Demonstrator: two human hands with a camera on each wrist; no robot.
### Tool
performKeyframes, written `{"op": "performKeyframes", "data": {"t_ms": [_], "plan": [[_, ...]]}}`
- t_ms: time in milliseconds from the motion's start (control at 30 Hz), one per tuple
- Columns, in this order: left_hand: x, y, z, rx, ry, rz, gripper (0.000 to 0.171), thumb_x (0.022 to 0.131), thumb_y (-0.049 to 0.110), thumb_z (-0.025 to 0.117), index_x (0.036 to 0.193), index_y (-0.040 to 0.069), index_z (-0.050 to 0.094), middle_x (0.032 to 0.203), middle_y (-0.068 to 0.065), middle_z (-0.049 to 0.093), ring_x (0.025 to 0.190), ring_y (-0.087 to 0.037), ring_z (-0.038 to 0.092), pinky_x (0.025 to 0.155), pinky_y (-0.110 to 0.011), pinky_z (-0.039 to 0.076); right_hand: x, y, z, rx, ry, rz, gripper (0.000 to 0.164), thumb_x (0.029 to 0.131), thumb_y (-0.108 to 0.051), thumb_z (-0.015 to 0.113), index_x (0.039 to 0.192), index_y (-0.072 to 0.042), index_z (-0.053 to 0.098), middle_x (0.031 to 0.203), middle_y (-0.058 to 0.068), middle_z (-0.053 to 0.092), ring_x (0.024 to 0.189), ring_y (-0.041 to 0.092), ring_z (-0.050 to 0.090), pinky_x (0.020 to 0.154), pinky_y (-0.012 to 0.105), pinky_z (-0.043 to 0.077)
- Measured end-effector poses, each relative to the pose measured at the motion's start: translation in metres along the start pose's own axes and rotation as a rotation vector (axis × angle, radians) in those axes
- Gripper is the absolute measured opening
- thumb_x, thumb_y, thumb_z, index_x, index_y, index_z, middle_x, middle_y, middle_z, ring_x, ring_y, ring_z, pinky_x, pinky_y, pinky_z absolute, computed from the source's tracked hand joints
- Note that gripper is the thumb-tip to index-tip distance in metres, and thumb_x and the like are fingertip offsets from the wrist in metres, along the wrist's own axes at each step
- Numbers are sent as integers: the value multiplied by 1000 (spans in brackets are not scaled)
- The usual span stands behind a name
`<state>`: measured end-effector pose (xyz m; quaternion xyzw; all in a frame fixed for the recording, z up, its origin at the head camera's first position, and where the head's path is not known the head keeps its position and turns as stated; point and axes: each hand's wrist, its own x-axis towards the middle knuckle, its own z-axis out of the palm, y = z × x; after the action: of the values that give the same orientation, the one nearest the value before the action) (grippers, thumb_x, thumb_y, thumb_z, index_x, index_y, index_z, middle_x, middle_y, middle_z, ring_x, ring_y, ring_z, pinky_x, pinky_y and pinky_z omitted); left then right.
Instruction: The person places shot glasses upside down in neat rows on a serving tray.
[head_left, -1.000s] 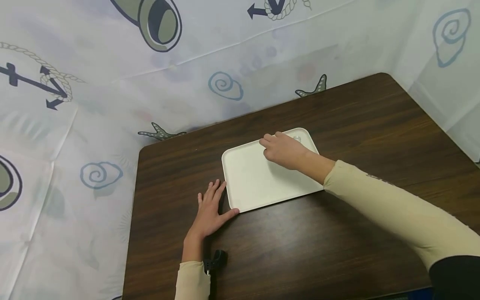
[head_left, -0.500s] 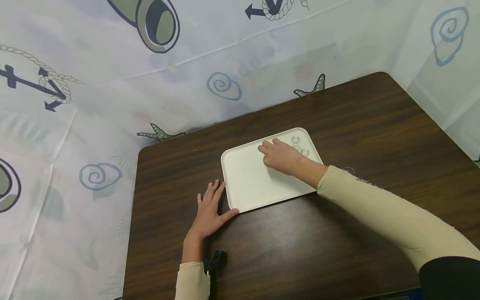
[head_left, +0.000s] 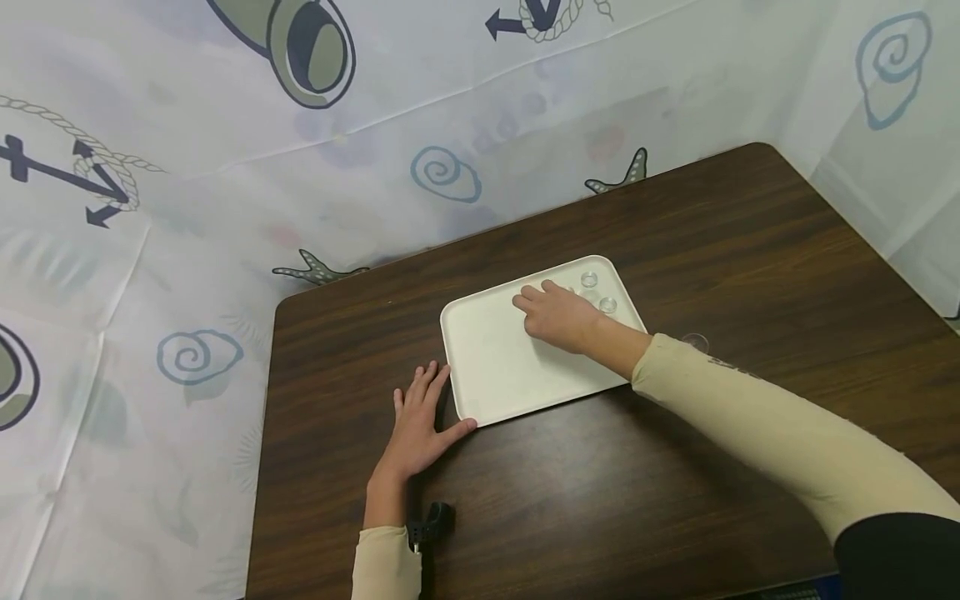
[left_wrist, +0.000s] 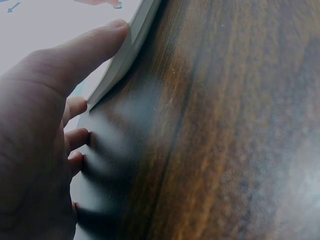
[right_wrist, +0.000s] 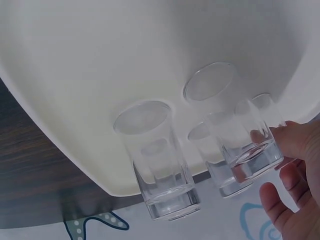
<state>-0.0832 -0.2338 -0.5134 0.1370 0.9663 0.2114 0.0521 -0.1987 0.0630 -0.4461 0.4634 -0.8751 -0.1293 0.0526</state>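
Note:
My left hand point(head_left: 416, 429) lies at the near left corner of the white tray point(head_left: 502, 375), fingers spread on the table. Its thumb touches the tray rim in the left wrist view. Over the tray's far half, my right hand point(head_left: 562, 319) has thumb and fingers curled round a clear shot glass point(right_wrist: 267, 106), mostly hidden behind other glasses. Beside it in the right wrist view stand a clear glass point(right_wrist: 172, 197) and others, upside down with thick bases up. From the head, a round glass base point(head_left: 588, 280) and another glass point(head_left: 607, 305) show near the tray's far right corner.
A clear round thing point(head_left: 696, 342) lies on the dark wooden table point(head_left: 750, 250) right of the tray, partly behind the right sleeve. A black wrist-camera mount point(head_left: 431, 523) sits by the left wrist. Printed white cloth point(head_left: 225, 208) hangs behind the table.
My right hand and forearm have shifted slightly left and nearer, bringing glasses on the tray and the clear round thing on the table into sight. The left hand stays at the tray corner.

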Motion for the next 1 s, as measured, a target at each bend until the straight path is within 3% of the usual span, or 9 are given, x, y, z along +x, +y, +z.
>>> {"op": "performKeyframes", "data": {"t_ms": [333, 600, 767, 867, 1000], "plan": [[0, -1, 1, -10, -1, 4, 95, 79, 70, 59, 154, 28, 18, 160, -5, 15, 147, -31, 6, 108, -67, 1, -3, 2, -7, 22, 51, -5, 12, 82, -2, 69, 90, -10, 71, 103, 8, 53, 93, 26, 48, 76, 37, 44], [-1, -1, 0, -13, 8, 27, 93, 81, 64, 63, 154, 28, 18, 159, -7, 16, 147, -31, 7, 108, -68, 0, -12, 17, -23, 254, 137, 85, 22, 87, 0, 59, 104, -10, 69, 107, 7, 53, 95, 25, 49, 75, 33, 44], [-2, -2, 0, -16, 8, 36, 92, 82, 62, 64, 154, 27, 18, 159, -8, 15, 147, -32, 7, 108, -68, 1, -24, 30, -29, 394, 217, 164, 24, 88, -10, 65, 111, -12, 69, 108, 5, 54, 99, 25, 51, 77, 35, 45], [-2, -3, 0, -19, 8, 36, 92, 82, 61, 64, 154, 26, 19, 159, -8, 15, 147, -33, 7, 108, -68, 1, -34, 37, -30, 439, 248, 200, 24, 87, -12, 67, 111, -11, 69, 110, 6, 55, 99, 25, 51, 79, 35, 45], [-1, -3, 0, -16, 9, 35, 92, 82, 63, 63, 154, 27, 19, 159, -7, 15, 147, -32, 7, 108, -68, 1, -48, 46, -33, 419, 275, 213, 24, 86, -12, 67, 110, -9, 69, 110, 8, 55, 97, 26, 52, 77, 36, 45]]}}
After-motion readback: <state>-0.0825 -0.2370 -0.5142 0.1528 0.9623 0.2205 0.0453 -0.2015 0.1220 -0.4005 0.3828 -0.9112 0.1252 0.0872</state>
